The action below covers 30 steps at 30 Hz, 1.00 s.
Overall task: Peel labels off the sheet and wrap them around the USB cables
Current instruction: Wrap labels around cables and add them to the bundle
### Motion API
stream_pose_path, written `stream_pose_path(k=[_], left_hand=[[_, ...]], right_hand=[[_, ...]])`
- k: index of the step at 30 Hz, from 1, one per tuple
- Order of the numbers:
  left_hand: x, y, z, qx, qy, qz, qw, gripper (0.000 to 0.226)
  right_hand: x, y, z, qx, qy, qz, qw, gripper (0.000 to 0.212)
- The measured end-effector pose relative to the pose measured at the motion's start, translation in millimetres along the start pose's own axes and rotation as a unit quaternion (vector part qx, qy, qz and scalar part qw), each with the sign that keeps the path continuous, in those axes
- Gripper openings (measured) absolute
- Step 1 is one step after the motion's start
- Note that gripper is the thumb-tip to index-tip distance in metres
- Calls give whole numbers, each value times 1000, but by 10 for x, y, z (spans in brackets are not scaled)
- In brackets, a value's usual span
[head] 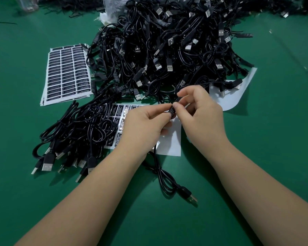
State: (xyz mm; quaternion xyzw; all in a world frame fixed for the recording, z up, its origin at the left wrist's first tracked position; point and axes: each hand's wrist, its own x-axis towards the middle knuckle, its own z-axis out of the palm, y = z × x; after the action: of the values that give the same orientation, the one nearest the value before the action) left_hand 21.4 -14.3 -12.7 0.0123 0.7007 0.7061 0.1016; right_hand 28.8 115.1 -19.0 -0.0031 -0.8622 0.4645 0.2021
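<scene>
While both forearms reach in from the bottom of the frame, the two hands meet just right of centre over a green table (25, 107). The left hand (146, 125) has its fingers curled round a black USB cable (163, 174) and the right hand (201, 110) pinches a black label (172, 111) with white print against that same cable, thumb and forefinger tips pressed on it; how far the label goes round the cable cannot be told. Below the left hand the cable hangs down, loops on the table in the lower centre and ends in a silver USB plug (192, 199) pointing to the lower right. Under the hands lies a partly used label sheet (169, 144): black labels reading LED CONTROLLER remain on its left part, while its right part is bare white backing. Left of it, in the lower left of the frame, a bundle of cables (75, 139) lies with its plugs fanned toward the bottom edge and overlaps the sheet's left edge. In the upper left sits a stack of full label sheets (68, 73), its rows of black labels complete. A large heap of tangled black USB cables (167, 41) fills the upper centre, and its near edge comes close to the hands. An empty white backing sheet (238, 96) pokes out from under the heap's right side, just right of the right hand. More cables lie along the top edge, blurred.
</scene>
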Motion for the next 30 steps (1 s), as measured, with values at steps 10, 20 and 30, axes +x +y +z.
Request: stream_pose_path(k=[10,20,30], left_hand=[[16,37,-19,-35,6,-54,998,23],[9,71,-23,-26,-25,-76,996,32],[-12,93,-17,-20,-21,-80,996,36]], right_hand=[[39,24,-34,142,29,62,987,23],[53,-12,-59,141,-23,87,986,24],[53,-28,-52,125,-44,83,988,29]])
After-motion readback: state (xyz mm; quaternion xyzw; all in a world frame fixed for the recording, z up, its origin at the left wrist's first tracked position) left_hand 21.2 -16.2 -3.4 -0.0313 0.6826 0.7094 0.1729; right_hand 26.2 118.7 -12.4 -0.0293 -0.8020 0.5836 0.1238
